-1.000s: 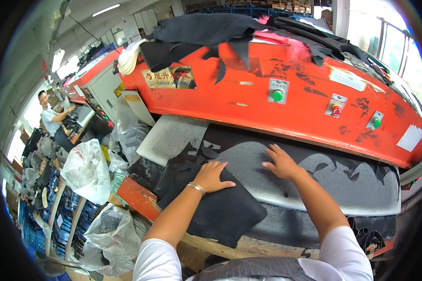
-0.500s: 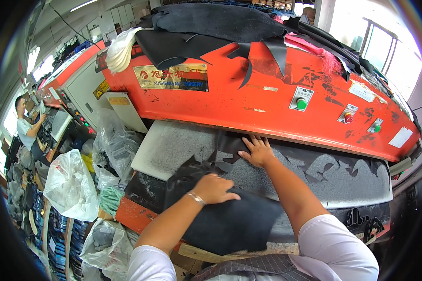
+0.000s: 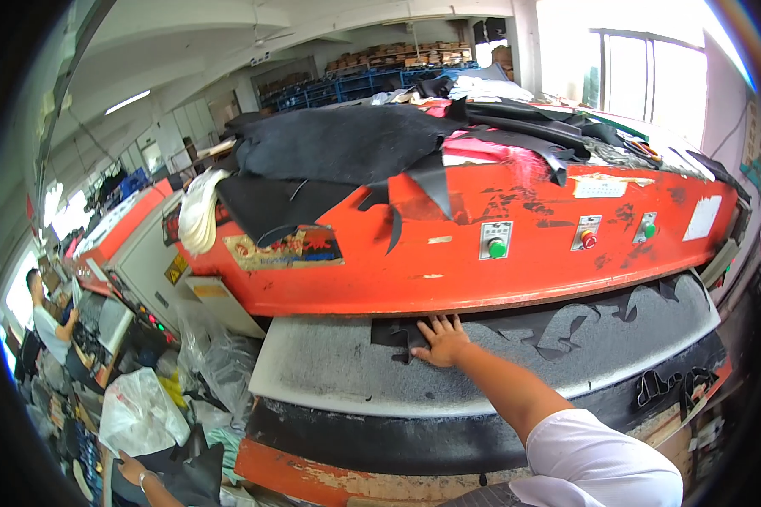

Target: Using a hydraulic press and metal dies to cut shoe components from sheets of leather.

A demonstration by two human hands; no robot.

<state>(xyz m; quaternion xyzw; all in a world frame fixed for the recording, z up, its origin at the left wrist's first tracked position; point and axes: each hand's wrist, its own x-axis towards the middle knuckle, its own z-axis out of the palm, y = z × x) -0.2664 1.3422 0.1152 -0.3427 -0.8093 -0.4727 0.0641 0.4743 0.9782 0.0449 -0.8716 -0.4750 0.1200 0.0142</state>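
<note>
Nearest, at the low left, the left hand [image 3: 133, 470] has its fingers closed at the edge of a black sheet [image 3: 196, 477], which hangs beside the machine, just in front of a white bag [image 3: 141, 414]; how tight the hold is, I cannot tell. To the right of this sheet comes the red front edge [image 3: 292, 469], then the black tabletop [image 3: 338, 438], and on it the pale grey pad [image 3: 330, 363]. The right hand [image 3: 445, 342] reaches over the pad with its palm down and its fingers spread; they touch a cut black strip [image 3: 516, 321] but are not closed around it. This strip lies on the far side of the pad, along the beam, with its long axis going from left to right; a short end is to the left of the fingers, and the longer, scalloped part is to their right. The right hand is much the nearer one to it, while the left hand is well apart. Behind stands the red beam [image 3: 364, 287], with black hides [image 3: 338, 145] heaped on its top. Farther, at the left, a co-worker [image 3: 52, 325] stands at another machine, and blue shelves [image 3: 359, 87] are at the back.
</note>
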